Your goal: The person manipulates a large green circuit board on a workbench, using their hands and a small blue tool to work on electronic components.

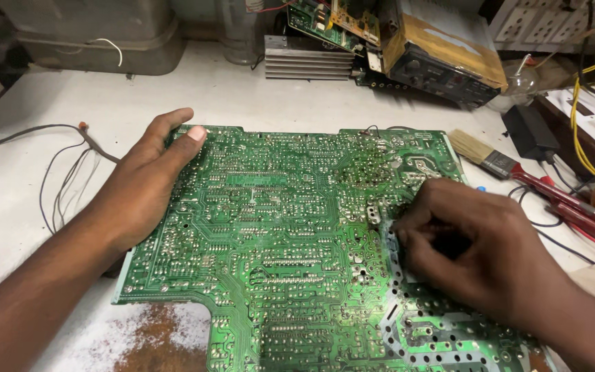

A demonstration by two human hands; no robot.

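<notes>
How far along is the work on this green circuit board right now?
Done: the green circuit board lies solder side up on the white bench. In hand: the left hand steadies its left edge while the right hand presses bunched fingers onto the right part; whether they hold anything is hidden. Left: cannot tell; the paintbrush lies untouched.

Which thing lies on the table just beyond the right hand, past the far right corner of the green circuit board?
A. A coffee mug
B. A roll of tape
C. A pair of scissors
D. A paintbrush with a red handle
D: a paintbrush with pale bristles and a red handle lies on the white table, just beyond the right hand and the circuit board.
</notes>
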